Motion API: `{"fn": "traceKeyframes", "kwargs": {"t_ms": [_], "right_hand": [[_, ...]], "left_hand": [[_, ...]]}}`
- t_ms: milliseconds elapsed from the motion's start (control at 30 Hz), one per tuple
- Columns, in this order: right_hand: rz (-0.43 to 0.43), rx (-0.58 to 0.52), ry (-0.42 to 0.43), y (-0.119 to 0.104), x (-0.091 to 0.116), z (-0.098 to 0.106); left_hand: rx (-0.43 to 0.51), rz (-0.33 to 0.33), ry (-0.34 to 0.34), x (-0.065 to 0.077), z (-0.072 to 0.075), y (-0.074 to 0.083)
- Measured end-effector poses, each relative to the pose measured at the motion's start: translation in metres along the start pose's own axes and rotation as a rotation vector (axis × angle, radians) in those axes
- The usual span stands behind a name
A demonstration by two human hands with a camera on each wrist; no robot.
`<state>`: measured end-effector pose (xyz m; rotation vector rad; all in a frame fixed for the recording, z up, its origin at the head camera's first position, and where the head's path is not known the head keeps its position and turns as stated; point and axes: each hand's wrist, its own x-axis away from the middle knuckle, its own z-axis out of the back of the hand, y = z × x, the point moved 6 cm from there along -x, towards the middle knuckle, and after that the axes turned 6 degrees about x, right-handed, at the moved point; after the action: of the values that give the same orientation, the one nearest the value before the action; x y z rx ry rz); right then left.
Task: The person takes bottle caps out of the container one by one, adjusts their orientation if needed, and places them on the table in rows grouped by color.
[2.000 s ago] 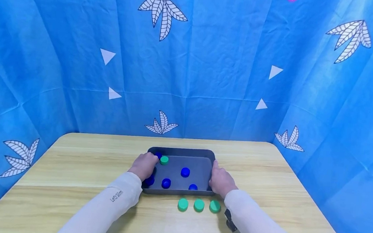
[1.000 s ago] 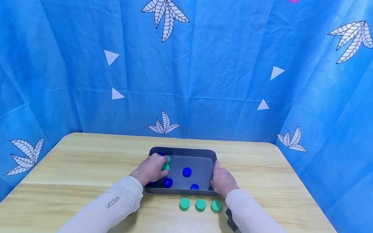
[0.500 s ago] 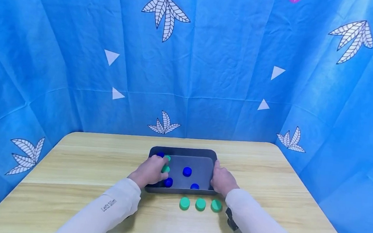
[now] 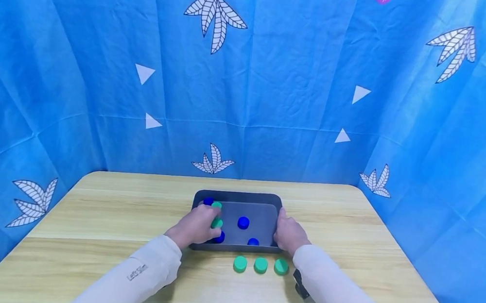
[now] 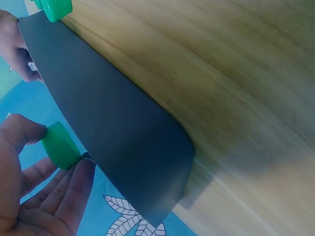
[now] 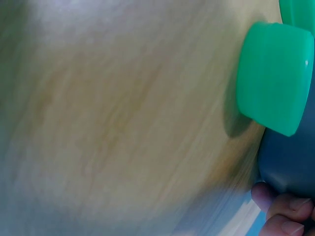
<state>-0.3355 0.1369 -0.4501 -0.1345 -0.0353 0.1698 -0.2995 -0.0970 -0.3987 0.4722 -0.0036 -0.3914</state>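
My left hand (image 4: 198,223) reaches over the left end of a dark grey tray (image 4: 263,213), pinching a green cap (image 5: 61,146) between thumb and fingertips. Right under it, a blue cap (image 4: 219,237) is partly covered by the hand. Another green cap (image 4: 217,205) and a blue cap (image 4: 208,201) lie by the tray's far left corner. Two more blue caps, one mid-tray (image 4: 243,222) and one by the near wall (image 4: 253,242), sit further right. My right hand (image 4: 291,234) grips the tray's right wall; its fingers (image 6: 290,209) show against the outside.
Three green caps stand in a row on the wooden table (image 4: 132,209) in front of the tray: a left one (image 4: 240,264), a middle one (image 4: 260,265) and a right one (image 4: 281,266). A blue patterned curtain (image 4: 274,101) surrounds the table's back and sides.
From low at the tray's left end, my left hand has come up with a green cap and shifted it toward the near wall. The right hand keeps its place on the tray.
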Motion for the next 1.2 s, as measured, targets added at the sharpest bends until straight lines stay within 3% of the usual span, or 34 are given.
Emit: {"fn": "traceKeyframes", "kwargs": {"t_ms": [600,1200], "right_hand": [[-0.008,-0.007,-0.007,-0.002,0.002,-0.001],[-0.001,-0.014,0.009,-0.001,0.002,0.000]], "left_hand": [[-0.017,-0.023,-0.034,0.009,-0.004,0.005],[-0.026,-0.104,-0.035,0.015,-0.003,0.016]]}}
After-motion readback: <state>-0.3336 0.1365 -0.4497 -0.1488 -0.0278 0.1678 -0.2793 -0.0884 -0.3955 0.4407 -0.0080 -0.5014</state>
